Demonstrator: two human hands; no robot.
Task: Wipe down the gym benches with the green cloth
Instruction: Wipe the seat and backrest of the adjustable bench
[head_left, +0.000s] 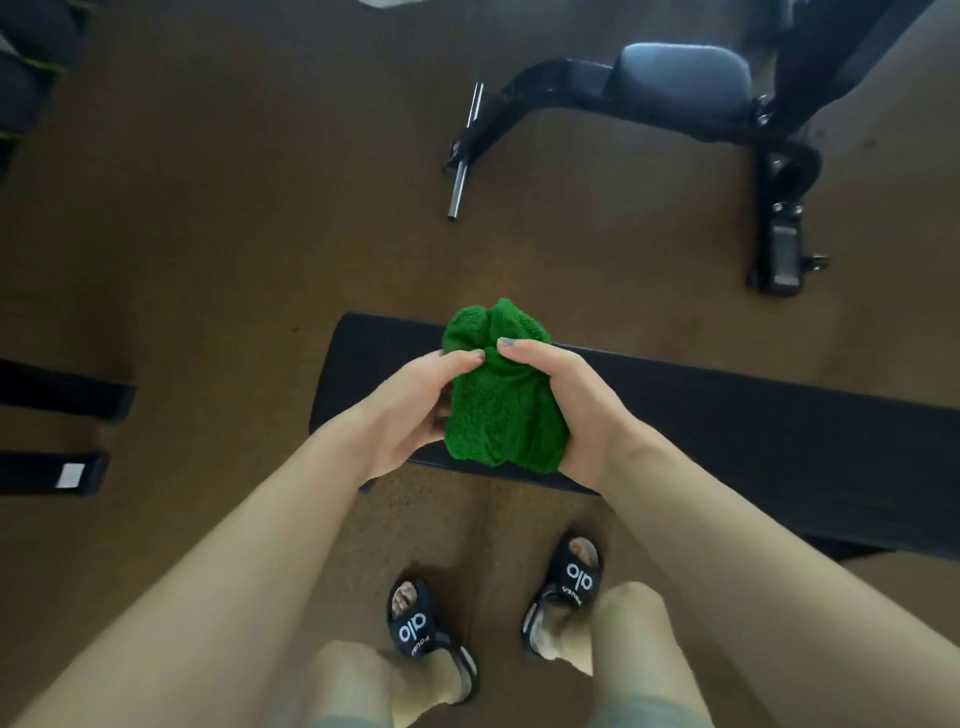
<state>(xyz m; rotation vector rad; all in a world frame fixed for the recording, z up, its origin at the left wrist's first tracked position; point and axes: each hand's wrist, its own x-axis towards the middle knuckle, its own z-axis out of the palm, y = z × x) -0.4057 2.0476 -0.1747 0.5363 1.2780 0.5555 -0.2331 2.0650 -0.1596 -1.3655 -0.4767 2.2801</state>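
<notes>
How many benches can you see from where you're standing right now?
2. A flat bench lies right in front, under both hands holding the cloth. A second, padded bench stands farther back at upper right. Dark gear at the left edge is too cropped to tell.

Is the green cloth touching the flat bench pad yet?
Cannot tell. In the head view both hands, left hand and right hand, bunch the green cloth above the bench pad; any gap is hidden.

Bare bench top (727, 431) lies open rightward; beyond it, seemingly well apart, an exercise machine (685, 98) stands.
</notes>
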